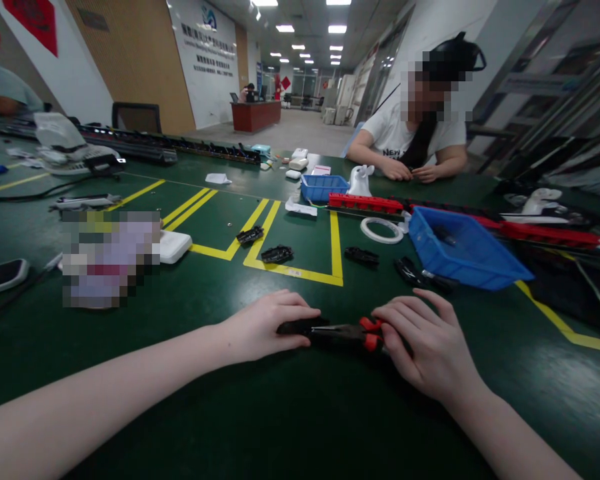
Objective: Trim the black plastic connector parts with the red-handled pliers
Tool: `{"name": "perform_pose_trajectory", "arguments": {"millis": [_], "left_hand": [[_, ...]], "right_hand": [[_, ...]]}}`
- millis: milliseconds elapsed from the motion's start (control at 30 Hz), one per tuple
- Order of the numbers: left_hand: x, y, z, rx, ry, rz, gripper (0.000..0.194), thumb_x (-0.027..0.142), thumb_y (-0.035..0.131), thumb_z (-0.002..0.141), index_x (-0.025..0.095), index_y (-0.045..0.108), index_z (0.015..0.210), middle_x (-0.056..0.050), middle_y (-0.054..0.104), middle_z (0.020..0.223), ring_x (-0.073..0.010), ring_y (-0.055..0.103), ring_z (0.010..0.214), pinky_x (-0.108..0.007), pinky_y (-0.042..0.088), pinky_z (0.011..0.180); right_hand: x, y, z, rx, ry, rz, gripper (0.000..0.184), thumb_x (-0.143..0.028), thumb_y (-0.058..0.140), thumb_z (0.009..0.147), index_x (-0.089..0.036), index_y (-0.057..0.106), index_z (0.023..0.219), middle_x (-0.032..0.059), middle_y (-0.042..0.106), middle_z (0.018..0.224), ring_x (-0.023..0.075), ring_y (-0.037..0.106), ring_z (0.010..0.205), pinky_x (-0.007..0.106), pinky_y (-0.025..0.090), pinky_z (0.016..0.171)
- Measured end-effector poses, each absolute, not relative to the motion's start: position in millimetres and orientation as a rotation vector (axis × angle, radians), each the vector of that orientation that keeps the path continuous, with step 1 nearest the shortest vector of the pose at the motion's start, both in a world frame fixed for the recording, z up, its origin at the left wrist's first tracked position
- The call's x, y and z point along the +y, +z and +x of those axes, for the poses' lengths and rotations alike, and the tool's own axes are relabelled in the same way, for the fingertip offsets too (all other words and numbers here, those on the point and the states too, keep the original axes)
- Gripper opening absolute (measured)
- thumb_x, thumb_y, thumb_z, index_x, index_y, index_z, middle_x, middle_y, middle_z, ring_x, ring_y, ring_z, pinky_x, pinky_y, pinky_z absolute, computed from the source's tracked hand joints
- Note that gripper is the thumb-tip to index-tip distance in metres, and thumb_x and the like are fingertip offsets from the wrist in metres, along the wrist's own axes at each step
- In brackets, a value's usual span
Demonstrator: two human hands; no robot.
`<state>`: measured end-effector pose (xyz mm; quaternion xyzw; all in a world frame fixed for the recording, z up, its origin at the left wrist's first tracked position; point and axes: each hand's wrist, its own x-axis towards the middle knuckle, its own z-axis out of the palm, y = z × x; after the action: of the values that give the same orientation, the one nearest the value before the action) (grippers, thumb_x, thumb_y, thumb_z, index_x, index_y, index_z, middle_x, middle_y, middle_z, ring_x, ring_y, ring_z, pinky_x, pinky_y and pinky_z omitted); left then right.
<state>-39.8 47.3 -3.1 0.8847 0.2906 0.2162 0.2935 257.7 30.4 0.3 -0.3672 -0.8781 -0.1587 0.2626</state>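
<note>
My left hand [275, 325] is closed around a small black part [300, 325], held just above the green table near its front; the fingers cover much of it. From the other side, my right hand [423, 340] grips red-handled pliers [347, 333]. The pliers' jaws point left and meet the black part; whether they pinch it I cannot tell. Beyond my hands lie several similar black parts, among them one on the yellow tape [277, 254], one farther left [250, 235] and one to the right [361, 256].
A blue bin [465, 257] stands at the right, with a white tape roll [381, 231] beside it. A smaller blue tray [324, 187] and a red strip [365, 203] lie farther back. At left are a phone-like object [113, 267] and a white case [174, 247]. A person [410, 133] sits opposite.
</note>
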Motion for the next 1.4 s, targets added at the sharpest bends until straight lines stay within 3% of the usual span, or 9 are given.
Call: {"name": "perform_pose_trajectory", "arguments": {"millis": [533, 1067, 1167, 1300, 1400], "left_hand": [[49.8, -7.8, -40.9, 0.762, 0.579, 2.367, 0.046, 0.019, 0.068, 0.091, 0.02, 0.058, 0.136, -0.009, 0.064, 0.123, -0.0234, 0.061, 0.11, -0.04, 0.051, 0.094], [49.2, -7.6, -39.5, 0.758, 0.568, 2.396, 0.046, 0.021, 0.069, 0.091, 0.021, 0.058, 0.137, -0.01, 0.064, 0.122, -0.0237, 0.06, 0.108, -0.04, 0.051, 0.092], [49.3, -8.3, -39.7, 0.753, 0.568, 2.4, 0.047, 0.021, 0.068, 0.092, 0.022, 0.058, 0.137, -0.01, 0.063, 0.123, -0.0237, 0.06, 0.109, -0.04, 0.051, 0.093], [49.8, -8.7, -39.7, 0.765, 0.551, 2.408, 0.047, 0.022, 0.067, 0.092, 0.022, 0.057, 0.138, -0.01, 0.063, 0.124, -0.0241, 0.059, 0.109, -0.041, 0.051, 0.093], [49.8, -8.5, -39.5, 0.768, 0.539, 2.414, 0.047, 0.022, 0.067, 0.093, 0.022, 0.057, 0.138, -0.01, 0.063, 0.124, -0.0242, 0.059, 0.109, -0.041, 0.051, 0.094]], "right_hand": [[26.1, -2.7, 253.1, -2.375, -0.506, -0.997, 0.017, -0.02, 0.047, 0.093, -0.02, 0.063, 0.1, 0.0056, 0.075, 0.09, 0.0281, 0.064, 0.101, 0.054, 0.034, 0.107], [30.5, 3.1, 257.7, -2.392, -0.426, -0.97, 0.017, -0.021, 0.05, 0.092, -0.021, 0.066, 0.099, 0.0039, 0.075, 0.09, 0.0249, 0.067, 0.093, 0.053, 0.038, 0.105], [31.7, 1.6, 259.6, -2.397, -0.362, -0.97, 0.018, -0.023, 0.052, 0.092, -0.02, 0.067, 0.101, 0.0057, 0.075, 0.091, 0.0239, 0.069, 0.086, 0.052, 0.044, 0.098], [32.0, 2.3, 260.7, -2.401, -0.258, -0.994, 0.019, -0.024, 0.053, 0.092, -0.017, 0.068, 0.102, 0.0098, 0.074, 0.093, 0.0228, 0.069, 0.082, 0.038, 0.055, 0.072], [31.0, 4.0, 259.6, -2.38, -0.218, -0.988, 0.019, -0.022, 0.052, 0.092, -0.016, 0.068, 0.102, 0.0113, 0.074, 0.093, 0.0226, 0.069, 0.081, 0.035, 0.058, 0.067]]}}
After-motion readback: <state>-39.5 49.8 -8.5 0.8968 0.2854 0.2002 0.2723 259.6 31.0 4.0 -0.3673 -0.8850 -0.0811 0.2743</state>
